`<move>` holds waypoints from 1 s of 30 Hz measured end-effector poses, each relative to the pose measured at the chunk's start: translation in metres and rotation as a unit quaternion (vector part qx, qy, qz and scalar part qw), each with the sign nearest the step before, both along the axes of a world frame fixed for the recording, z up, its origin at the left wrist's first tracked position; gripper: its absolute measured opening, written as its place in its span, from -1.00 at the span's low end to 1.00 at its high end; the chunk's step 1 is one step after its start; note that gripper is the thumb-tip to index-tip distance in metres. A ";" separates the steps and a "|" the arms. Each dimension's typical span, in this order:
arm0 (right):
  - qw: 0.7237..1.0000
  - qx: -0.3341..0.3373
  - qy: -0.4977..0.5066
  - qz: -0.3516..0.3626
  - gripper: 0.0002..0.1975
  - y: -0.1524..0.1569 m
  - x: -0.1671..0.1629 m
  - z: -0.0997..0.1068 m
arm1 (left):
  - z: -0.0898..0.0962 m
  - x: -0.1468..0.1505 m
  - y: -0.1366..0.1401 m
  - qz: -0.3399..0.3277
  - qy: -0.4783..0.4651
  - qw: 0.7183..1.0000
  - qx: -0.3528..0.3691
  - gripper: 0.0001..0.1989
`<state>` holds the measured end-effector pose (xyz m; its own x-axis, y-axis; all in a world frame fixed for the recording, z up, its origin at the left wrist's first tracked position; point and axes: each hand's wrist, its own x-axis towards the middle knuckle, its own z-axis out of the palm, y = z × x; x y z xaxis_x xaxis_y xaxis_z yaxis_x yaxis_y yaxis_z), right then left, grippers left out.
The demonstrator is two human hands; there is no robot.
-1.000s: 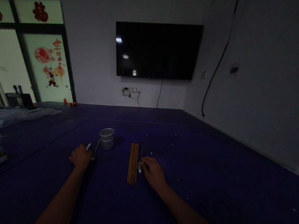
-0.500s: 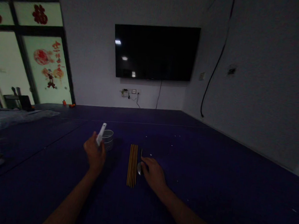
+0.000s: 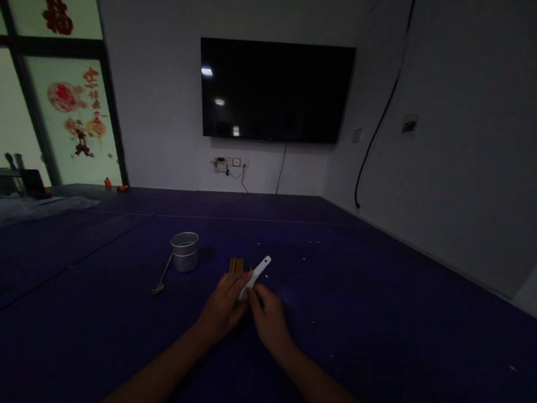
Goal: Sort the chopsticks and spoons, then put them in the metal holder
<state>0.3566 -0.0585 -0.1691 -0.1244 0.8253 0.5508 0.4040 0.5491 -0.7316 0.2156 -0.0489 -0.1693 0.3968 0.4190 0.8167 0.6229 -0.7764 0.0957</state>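
Observation:
Over the bundle of wooden chopsticks (image 3: 236,265), my left hand (image 3: 220,307) is closed on a white soup spoon (image 3: 259,269), its handle pointing up and to the right. My right hand (image 3: 271,322) meets it there, thumb and fingers pinched at the spoon's lower part. The spoon's bowl is hidden by the hands, as is most of the chopsticks. A thin sliver of the metal spoon beside the chopsticks shows above the fingers. To the left stands a grey metal cup (image 3: 185,255), with another metal spoon (image 3: 163,278) lying beside it.
Dark blue matting (image 3: 369,336) covers the surface, with small white scraps scattered on the right. Clear plastic sheeting (image 3: 27,210) lies at the left. A television (image 3: 273,92) hangs on the far wall, and a black cable (image 3: 378,133) hangs down the right wall.
My left hand has carried the white soup spoon right, from beside the cup to over the chopsticks. My right hand has come to the white spoon. The metal spoon by the cup is now uncovered.

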 end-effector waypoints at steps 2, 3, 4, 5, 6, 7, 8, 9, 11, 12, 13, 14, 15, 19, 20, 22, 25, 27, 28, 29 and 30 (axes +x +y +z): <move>1.000 0.005 0.026 -0.013 -0.61 0.003 0.002 0.002 | 0.000 0.000 -0.001 0.002 0.010 1.000 -0.004 -0.42; 0.999 0.007 0.035 -0.022 -0.61 0.006 0.004 0.002 | 0.000 0.000 -0.001 0.006 0.016 1.000 -0.008 -0.43; 0.999 0.008 0.042 -0.033 -0.60 0.009 0.007 0.003 | 0.000 0.000 -0.002 0.012 0.022 1.000 -0.012 -0.44; 0.998 0.007 0.044 -0.047 -0.59 0.013 0.010 0.002 | 0.000 0.001 -0.003 0.017 0.030 0.999 -0.018 -0.46; 0.997 0.002 0.044 -0.066 -0.59 0.017 0.014 0.001 | 0.000 0.001 -0.004 0.021 0.038 0.999 -0.024 -0.49; 0.995 -0.006 0.039 -0.087 -0.58 0.021 0.018 -0.001 | 0.000 0.001 -0.004 0.024 0.046 0.998 -0.031 -0.51; 0.994 -0.016 0.028 -0.105 -0.57 0.025 0.022 -0.003 | 0.000 0.001 -0.005 0.026 0.053 0.998 -0.039 -0.54; 0.992 -0.026 0.012 -0.125 -0.56 0.029 0.026 -0.006 | 0.000 0.001 -0.005 0.028 0.059 0.997 -0.048 -0.56; 0.987 -0.038 -0.041 -0.151 -0.54 0.034 0.031 -0.010 | -0.002 0.000 -0.003 0.038 0.068 0.994 -0.071 -0.59; 0.983 -0.046 -0.077 -0.163 -0.53 0.035 0.033 -0.012 | -0.002 0.000 -0.002 0.044 0.072 0.993 -0.085 -0.59; 0.976 -0.058 -0.119 -0.174 -0.53 0.035 0.034 -0.012 | -0.004 -0.001 -0.001 0.052 0.074 0.991 -0.099 -0.58; 0.966 -0.074 -0.163 -0.185 -0.53 0.034 0.034 -0.012 | -0.005 -0.002 0.001 0.060 0.076 0.989 -0.113 -0.57; 0.955 -0.092 -0.207 -0.194 -0.53 0.033 0.034 -0.010 | -0.006 -0.002 0.002 0.067 0.078 0.987 -0.125 -0.57; 0.915 -0.131 -0.320 -0.208 -0.58 0.028 0.032 -0.002 | -0.009 -0.004 0.004 0.081 0.078 0.980 -0.162 -0.58; 0.909 -0.134 -0.334 -0.209 -0.59 0.027 0.032 0.000 | -0.009 -0.003 0.004 0.082 0.076 0.979 -0.168 -0.59; 0.901 -0.136 -0.356 -0.209 -0.59 0.025 0.031 0.003 | -0.010 -0.003 0.003 0.081 0.072 0.978 -0.178 -0.61; 0.890 -0.132 -0.383 -0.209 -0.60 0.024 0.032 0.006 | -0.010 -0.003 0.002 0.077 0.077 0.974 -0.197 -0.62; 0.882 -0.130 -0.400 -0.211 -0.59 0.023 0.033 0.008 | -0.010 -0.002 0.001 0.079 0.085 0.970 -0.215 -0.62; 0.879 -0.127 -0.408 -0.212 -0.59 0.023 0.034 0.008 | -0.010 -0.002 0.000 0.081 0.089 0.967 -0.224 -0.62; 0.876 -0.122 -0.415 -0.212 -0.58 0.023 0.034 0.009 | -0.009 -0.002 0.000 0.082 0.093 0.965 -0.231 -0.61; 0.874 -0.116 -0.423 -0.212 -0.58 0.023 0.035 0.009 | -0.009 -0.001 0.000 0.083 0.098 0.963 -0.236 -0.61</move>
